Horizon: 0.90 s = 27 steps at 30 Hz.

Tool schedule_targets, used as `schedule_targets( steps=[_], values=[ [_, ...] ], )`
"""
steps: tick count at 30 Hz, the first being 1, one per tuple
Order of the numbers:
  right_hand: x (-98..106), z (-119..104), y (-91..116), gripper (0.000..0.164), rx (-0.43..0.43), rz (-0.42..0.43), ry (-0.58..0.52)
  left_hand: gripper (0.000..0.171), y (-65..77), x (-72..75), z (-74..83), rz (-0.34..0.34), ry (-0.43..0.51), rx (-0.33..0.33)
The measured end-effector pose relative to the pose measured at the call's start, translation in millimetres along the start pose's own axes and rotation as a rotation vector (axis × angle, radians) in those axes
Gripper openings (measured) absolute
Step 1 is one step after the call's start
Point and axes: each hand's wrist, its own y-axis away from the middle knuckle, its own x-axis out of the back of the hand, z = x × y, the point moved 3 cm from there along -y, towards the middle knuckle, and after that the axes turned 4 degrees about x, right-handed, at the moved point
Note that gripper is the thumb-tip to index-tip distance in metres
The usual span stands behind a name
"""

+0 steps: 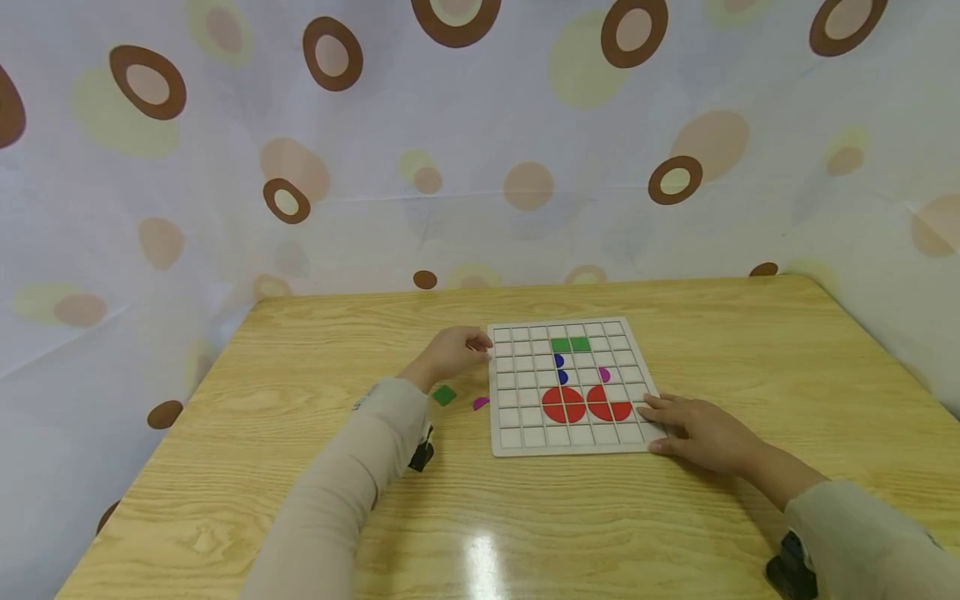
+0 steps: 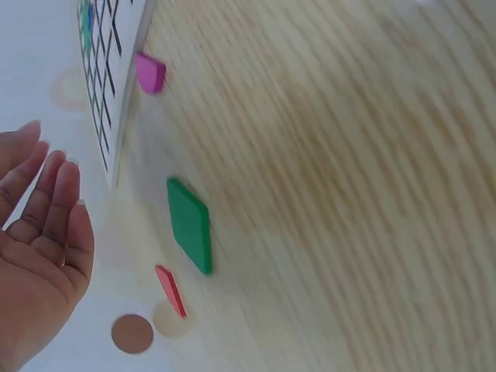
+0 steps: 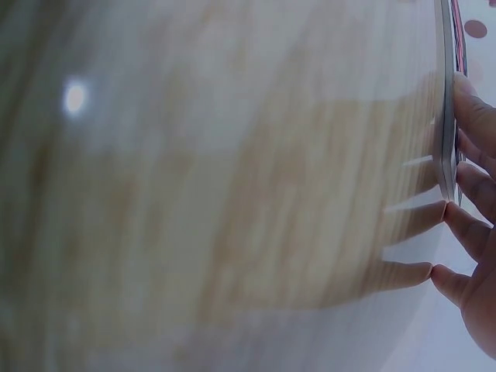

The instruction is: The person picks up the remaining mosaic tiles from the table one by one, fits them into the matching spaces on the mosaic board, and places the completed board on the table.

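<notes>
A white grid board (image 1: 517, 437) lies on the table. On it sit two green squares (image 1: 570, 344), two blue half-circles (image 1: 562, 377), a magenta half-circle (image 1: 604, 375) and red quarter pieces (image 1: 564, 405), which form one full disc and one disc lacking a quarter. Beside the board's left edge is my left hand (image 1: 459, 352), fingers loosely bent; nothing shows in it in the left wrist view. My right hand (image 1: 701, 432) rests at the board's near right corner, some fingertips on its surface and others (image 3: 463, 225) down on the table.
Left of the board lie a loose green piece (image 1: 444, 395) and a magenta half-circle (image 1: 481, 403). A thin red piece (image 2: 171, 291) shows beyond the green one in the left wrist view. A patterned cloth (image 1: 480, 233) hangs behind the wooden table (image 1: 570, 533).
</notes>
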Motion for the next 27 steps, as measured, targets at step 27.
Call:
schedule_targets(
  steps=[27],
  values=[
    [1, 0, 1, 0.058, 0.003, 0.007, -0.007, 0.032, 10.9, 29.7, -47.8, 0.093, 0.043, 0.194]
  ],
)
